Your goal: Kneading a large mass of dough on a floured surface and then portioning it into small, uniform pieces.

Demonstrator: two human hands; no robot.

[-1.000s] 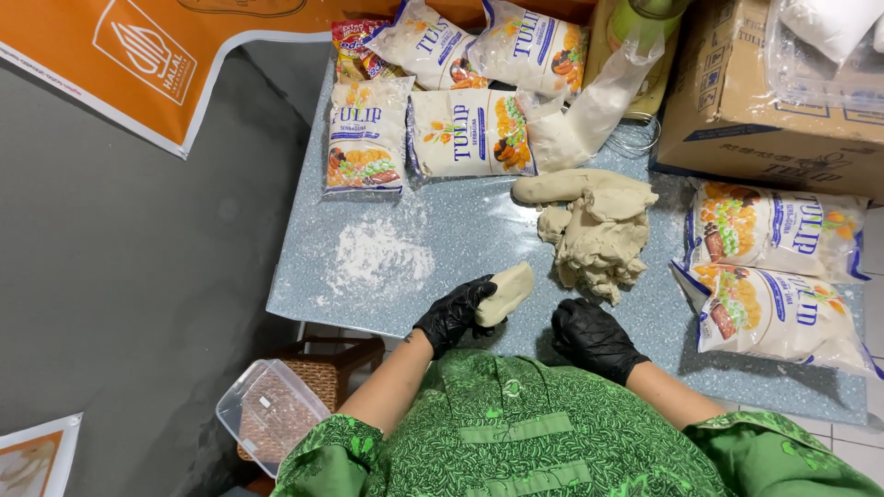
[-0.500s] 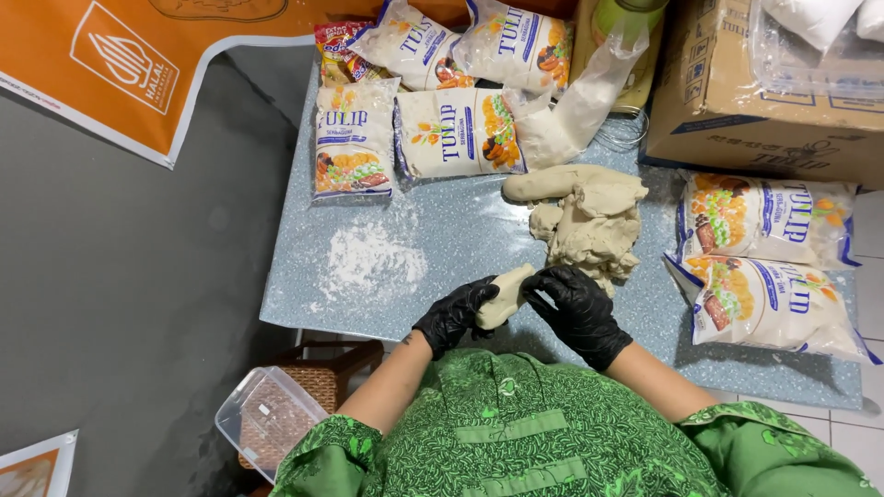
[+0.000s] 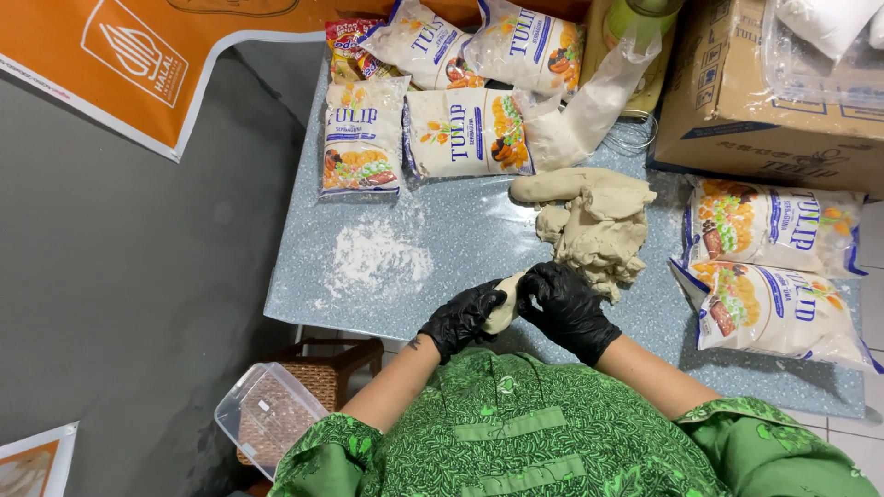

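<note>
A small piece of pale dough [image 3: 503, 311] is held between both my hands, which wear black gloves. My left hand [image 3: 460, 318] cups it from the left and below. My right hand [image 3: 564, 309] closes over its right side, so most of the piece is hidden. Just beyond my right hand, a large rough lump of the same dough [image 3: 594, 221] lies on the speckled blue-grey table [image 3: 460, 248]. A patch of loose white flour [image 3: 376, 260] is spread on the table to the left of my hands.
Several white flour bags [image 3: 460, 133] lie along the table's far side, two more bags [image 3: 769, 267] at the right. A cardboard box [image 3: 755, 110] stands back right, an open clear bag of flour [image 3: 580, 115] beside it. A clear plastic container [image 3: 267, 414] sits on a wicker stool below left.
My right hand has moved left from the table edge onto the dough piece, which my left hand alone was holding. Both hands now close around it.
</note>
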